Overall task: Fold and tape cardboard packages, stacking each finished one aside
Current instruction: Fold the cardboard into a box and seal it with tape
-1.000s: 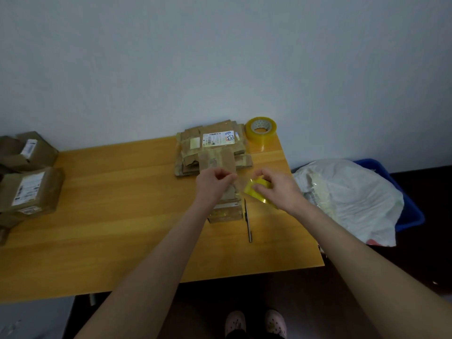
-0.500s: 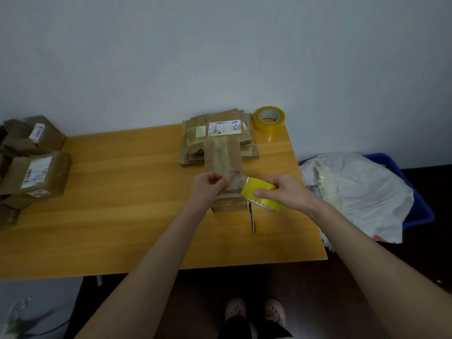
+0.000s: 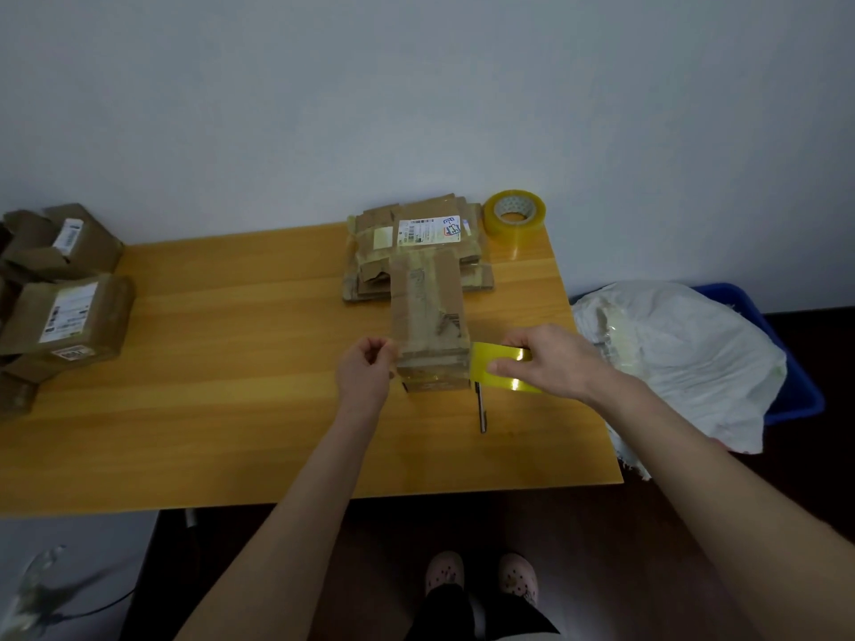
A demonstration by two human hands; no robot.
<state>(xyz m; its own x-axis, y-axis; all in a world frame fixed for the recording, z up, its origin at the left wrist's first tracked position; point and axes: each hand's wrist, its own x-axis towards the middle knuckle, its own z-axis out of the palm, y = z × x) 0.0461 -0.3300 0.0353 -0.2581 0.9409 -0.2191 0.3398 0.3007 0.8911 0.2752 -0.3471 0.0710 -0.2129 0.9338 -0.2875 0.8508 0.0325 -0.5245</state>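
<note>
A brown corrugated cardboard package (image 3: 428, 312), folded into a long flat-sided block with creased, scuffed faces, lies on the smooth honey-coloured wooden worktop (image 3: 231, 409). Its far end overlaps a pile of flattened cardboard blanks (image 3: 370, 270) that carries a white printed label. The right grip (image 3: 541, 358) is wrapped round a roll of glossy yellow tape (image 3: 497, 372), thumb on its outer band, just beside the package's near right corner. A shiny tape strip (image 3: 430, 379) runs from the roll across the package's near end. The left grip (image 3: 365, 372) is narrow, thumb and forefinger pinched on the strip's free end at the near left corner. A slim dark pen-like tool (image 3: 482, 409) lies on the worktop just below the roll. A second, translucent amber tape roll (image 3: 513, 217) stands flat at the far right corner, near the wall. Boxy taped packages (image 3: 69, 321) with white labels are heaped at the left edge. To the right of the worktop, a crinkled white plastic bag (image 3: 671, 353) fills a blue plastic bin (image 3: 796, 395).
</note>
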